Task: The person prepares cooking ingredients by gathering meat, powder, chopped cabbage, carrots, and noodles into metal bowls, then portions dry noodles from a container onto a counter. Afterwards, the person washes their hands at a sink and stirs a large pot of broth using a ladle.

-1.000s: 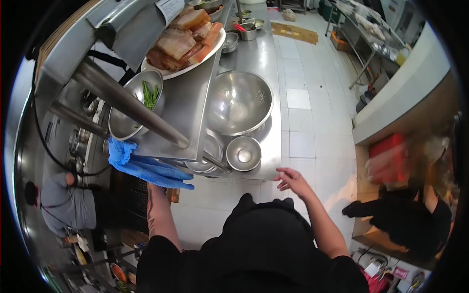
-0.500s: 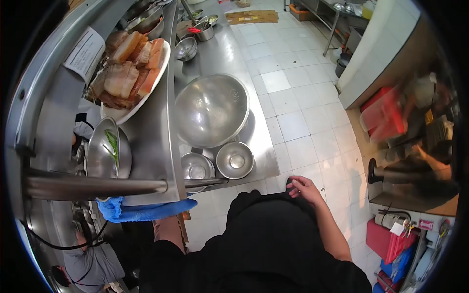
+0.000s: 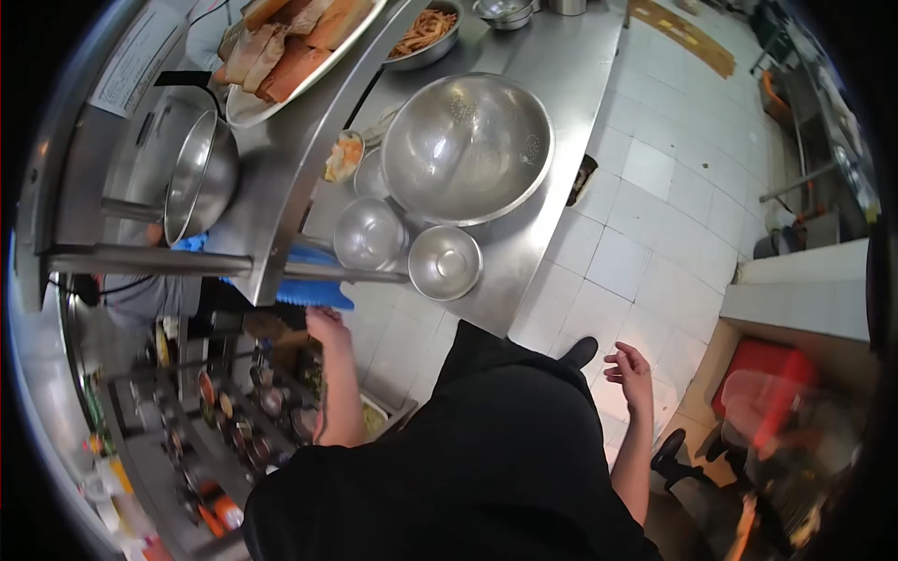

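Note:
My left hand is low beside the shelf end, its fingers curled at the lower edge of a blue cloth. Whether it grips the cloth or something else is hidden. My right hand hangs over the floor with fingers apart and loosely bent, holding nothing. Ahead of me on the steel counter rest a large perforated metal bowl and two small steel bowls, one near the edge and one left of it.
On the upper shelf are a white platter of meat slabs and a tilted steel bowl. Further back stands a bowl of orange strips. A rack of containers is at lower left; a red bin and a blurred person are right.
My view has turned, so the counter sits further right. My left hand has come into sight by the blue cloth. My right hand remains free, its fingers more spread.

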A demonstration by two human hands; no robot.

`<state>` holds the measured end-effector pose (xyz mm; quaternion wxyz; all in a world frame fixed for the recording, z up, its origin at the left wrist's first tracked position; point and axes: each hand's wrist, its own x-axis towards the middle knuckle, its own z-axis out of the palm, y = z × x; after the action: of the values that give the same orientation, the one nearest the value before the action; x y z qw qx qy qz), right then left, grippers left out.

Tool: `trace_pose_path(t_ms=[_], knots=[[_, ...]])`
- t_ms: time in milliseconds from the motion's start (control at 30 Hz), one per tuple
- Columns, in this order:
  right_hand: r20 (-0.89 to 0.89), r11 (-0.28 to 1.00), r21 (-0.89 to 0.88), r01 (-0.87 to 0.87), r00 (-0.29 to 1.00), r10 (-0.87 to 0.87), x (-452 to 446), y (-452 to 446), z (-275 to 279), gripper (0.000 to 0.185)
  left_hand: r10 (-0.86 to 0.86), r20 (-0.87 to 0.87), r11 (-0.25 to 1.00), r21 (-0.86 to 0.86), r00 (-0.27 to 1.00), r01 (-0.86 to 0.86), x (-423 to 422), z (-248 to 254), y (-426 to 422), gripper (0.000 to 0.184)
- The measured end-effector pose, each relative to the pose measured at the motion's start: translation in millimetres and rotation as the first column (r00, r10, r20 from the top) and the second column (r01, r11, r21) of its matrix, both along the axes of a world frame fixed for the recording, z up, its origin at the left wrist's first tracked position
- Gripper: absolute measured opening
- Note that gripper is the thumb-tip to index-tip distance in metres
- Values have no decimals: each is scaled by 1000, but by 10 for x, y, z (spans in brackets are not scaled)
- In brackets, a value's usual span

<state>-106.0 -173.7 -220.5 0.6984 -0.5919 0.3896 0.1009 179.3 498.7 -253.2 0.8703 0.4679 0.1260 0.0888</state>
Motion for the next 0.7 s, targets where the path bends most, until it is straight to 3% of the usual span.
trace_pose_path(t_ms=[67, 133, 200, 233, 267, 300, 333, 367, 400, 467, 533, 600, 667, 700], knots=[[3, 997, -29, -70, 998, 70, -80, -509, 31, 39, 414, -264, 891, 313, 871, -328, -227, 702, -1227, 16], [6, 991, -39, -131, 991, 131, -77, -1005, 112, 39, 442, -67, 799, 481, 895, -359, -56, 964, -1778, 14], [-13, 969, -112, -220, 975, 220, -1, -1477, 109, 38, 192, -65, 781, 614, 979, -112, 306, 789, -1493, 20], [12, 965, -127, -229, 973, 232, 86, -1684, 83, 38, 200, 29, 567, 812, 979, -140, 515, 456, -1177, 23], [20, 964, -131, -230, 972, 234, 231, -1814, 117, 38, 227, 129, 262, 946, 965, -189, 720, 145, -886, 28], [82, 960, -155, -233, 965, 248, 413, -1934, 195, 37, 260, 247, -48, 969, 933, -243, 924, -147, -619, 33], [141, 956, -187, -227, 957, 255, 589, -2069, 286, 37, 247, 187, 138, 965, 951, -225, 845, 69, -790, 44], [146, 956, -208, -208, 960, 241, 785, -2170, 376, 37, 206, 155, 176, 965, 966, -193, 819, 171, -820, 48], [194, 948, -227, -223, 944, 268, 1011, -2210, 452, 36, 384, 80, -124, 992, 920, -35, 865, 271, -882, 44], [250, 935, -251, -250, 917, 312, 1344, -2278, 512, 36, 357, 108, -140, 988, 928, -61, 898, 502, -1116, 37], [284, 850, -371, -373, 826, 487, 1710, -2375, 507, 39, 614, -187, -67, 956, 767, 286, 924, 589, -1182, 35], [261, 796, -420, -435, 783, 565, 1965, -2556, 352, 37, 612, -199, -39, 959, 765, 280, 946, 408, -922, 29], [124, 669, -496, -553, 717, 686, 2136, -2882, 91, 36, 567, -387, 152, 917, 727, 369, 909, 483, -966, 23], [59, 618, -551, -561, 713, 699, 2133, -3144, -203, 37, 551, -256, 190, 965, 795, 179, 835, 490, -1084, 26]])
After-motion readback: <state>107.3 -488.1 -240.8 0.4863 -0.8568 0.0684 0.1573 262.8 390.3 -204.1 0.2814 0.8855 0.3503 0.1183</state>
